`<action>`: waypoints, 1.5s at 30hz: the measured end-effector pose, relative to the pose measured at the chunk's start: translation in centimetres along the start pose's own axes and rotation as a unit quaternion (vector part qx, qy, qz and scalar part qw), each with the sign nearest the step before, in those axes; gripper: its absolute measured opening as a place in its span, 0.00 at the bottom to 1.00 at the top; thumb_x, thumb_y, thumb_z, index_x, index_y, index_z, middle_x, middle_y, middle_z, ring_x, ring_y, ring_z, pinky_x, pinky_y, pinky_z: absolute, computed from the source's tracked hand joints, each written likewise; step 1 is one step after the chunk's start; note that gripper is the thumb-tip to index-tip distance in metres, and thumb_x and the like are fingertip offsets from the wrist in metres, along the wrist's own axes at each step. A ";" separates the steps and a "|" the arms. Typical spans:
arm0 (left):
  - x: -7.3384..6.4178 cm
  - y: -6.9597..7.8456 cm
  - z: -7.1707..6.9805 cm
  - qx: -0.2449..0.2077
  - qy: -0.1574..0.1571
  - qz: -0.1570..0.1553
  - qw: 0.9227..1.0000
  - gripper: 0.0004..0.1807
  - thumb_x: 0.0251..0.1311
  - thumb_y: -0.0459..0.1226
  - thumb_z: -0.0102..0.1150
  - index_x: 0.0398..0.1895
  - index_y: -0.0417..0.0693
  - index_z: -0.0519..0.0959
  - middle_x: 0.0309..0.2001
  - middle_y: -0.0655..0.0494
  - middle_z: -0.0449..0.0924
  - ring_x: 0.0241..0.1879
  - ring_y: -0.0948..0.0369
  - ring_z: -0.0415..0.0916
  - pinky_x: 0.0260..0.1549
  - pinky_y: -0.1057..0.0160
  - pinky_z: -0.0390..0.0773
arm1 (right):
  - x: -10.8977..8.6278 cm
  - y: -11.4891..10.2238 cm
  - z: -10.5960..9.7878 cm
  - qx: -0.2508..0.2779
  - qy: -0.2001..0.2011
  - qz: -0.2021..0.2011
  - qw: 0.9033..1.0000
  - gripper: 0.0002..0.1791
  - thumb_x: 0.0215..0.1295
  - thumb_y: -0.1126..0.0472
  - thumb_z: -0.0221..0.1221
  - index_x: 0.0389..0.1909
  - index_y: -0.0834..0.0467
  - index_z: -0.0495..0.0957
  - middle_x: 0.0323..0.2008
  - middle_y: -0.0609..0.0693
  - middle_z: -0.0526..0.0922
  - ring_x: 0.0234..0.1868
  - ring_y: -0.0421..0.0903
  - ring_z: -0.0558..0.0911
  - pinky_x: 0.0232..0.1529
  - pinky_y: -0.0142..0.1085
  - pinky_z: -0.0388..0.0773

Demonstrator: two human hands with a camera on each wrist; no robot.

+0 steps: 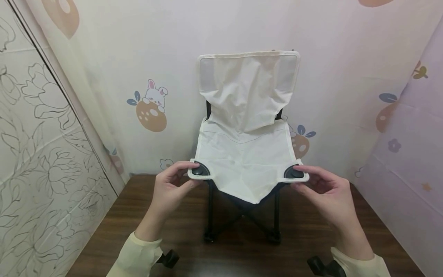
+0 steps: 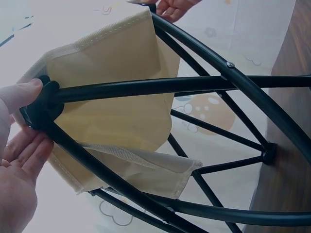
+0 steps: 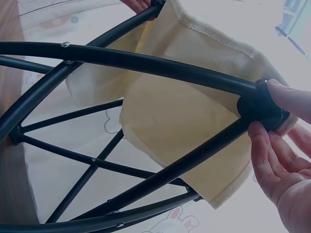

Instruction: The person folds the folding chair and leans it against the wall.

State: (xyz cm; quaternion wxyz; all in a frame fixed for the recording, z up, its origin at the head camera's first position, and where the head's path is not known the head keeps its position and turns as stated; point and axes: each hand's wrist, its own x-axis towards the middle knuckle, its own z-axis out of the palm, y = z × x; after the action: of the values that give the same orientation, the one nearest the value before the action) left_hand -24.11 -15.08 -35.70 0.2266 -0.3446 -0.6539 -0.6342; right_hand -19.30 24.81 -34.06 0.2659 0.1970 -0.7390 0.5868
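A small folding chair point(image 1: 242, 154) stands unfolded on the wooden tabletop, its white cloth seat and backrest over a black tube frame point(image 2: 146, 88). My left hand point(image 1: 171, 186) pinches the seat's front left corner, fingers on the black corner patch point(image 1: 201, 169) and thumb below. At the front right corner my right hand point(image 1: 328, 192) does the same around the other black patch point(image 1: 293, 172). In the wrist views, fingers and thumb close around the black plastic joints point(image 3: 262, 107) where the tubes meet under the cloth. The seat's front edge sags to a point in the middle.
The brown wooden tabletop point(image 1: 145, 215) carries the chair's feet. Behind it hangs a pale curtain point(image 1: 155, 46) printed with rabbits and fruit. A panel with line-drawn flowers point(image 1: 45, 154) stands at the left. Black wrist mounts point(image 1: 169, 258) sit at both sleeves.
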 end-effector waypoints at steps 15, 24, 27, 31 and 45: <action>0.4 -0.2 0.2 -0.019 0.002 0.027 0.999 0.22 0.56 0.13 0.72 0.54 0.28 0.84 0.52 0.42 0.88 0.53 0.57 0.88 0.54 0.59 0.88 | 0.4 0.1 -0.4 0.037 -0.042 -0.040 0.998 0.26 0.58 0.87 0.70 0.59 0.74 0.83 0.49 0.51 0.92 0.41 0.41 0.90 0.42 0.27 0.87; 0.5 0.1 0.3 -0.023 0.000 0.024 0.999 0.22 0.55 0.13 0.72 0.54 0.28 0.84 0.53 0.42 0.87 0.56 0.55 0.88 0.56 0.57 0.87 | 0.5 -0.3 -0.2 0.036 -0.046 -0.034 0.998 0.26 0.58 0.87 0.69 0.59 0.74 0.83 0.49 0.51 0.92 0.41 0.42 0.90 0.43 0.28 0.87; 0.6 0.1 0.3 -0.025 0.000 0.026 0.999 0.22 0.56 0.13 0.71 0.54 0.28 0.84 0.53 0.42 0.87 0.55 0.56 0.88 0.56 0.58 0.87 | 0.5 -0.4 -0.2 0.033 -0.046 -0.034 0.998 0.26 0.59 0.86 0.69 0.59 0.73 0.83 0.49 0.51 0.92 0.41 0.42 0.90 0.44 0.28 0.87; 0.6 0.1 0.4 -0.025 0.000 0.029 0.999 0.21 0.56 0.13 0.71 0.54 0.28 0.84 0.52 0.43 0.88 0.54 0.56 0.88 0.53 0.60 0.88 | 0.5 -0.6 -0.1 0.023 -0.044 -0.034 0.998 0.26 0.59 0.86 0.69 0.60 0.73 0.83 0.50 0.50 0.91 0.42 0.42 0.90 0.44 0.28 0.87; 0.7 0.1 0.7 -0.017 0.002 0.027 0.999 0.22 0.57 0.13 0.71 0.54 0.30 0.85 0.53 0.40 0.87 0.56 0.55 0.87 0.55 0.58 0.87 | 0.7 -0.7 -0.1 0.034 -0.044 -0.034 0.998 0.26 0.59 0.86 0.70 0.60 0.73 0.83 0.50 0.51 0.91 0.44 0.42 0.90 0.47 0.30 0.88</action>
State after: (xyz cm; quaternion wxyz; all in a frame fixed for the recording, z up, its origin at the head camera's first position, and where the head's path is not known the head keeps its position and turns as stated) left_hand -24.35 -14.27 -35.19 0.2393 -0.3643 -0.6332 -0.6396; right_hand -19.39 24.74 -33.11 0.2459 0.2566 -0.7228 0.5927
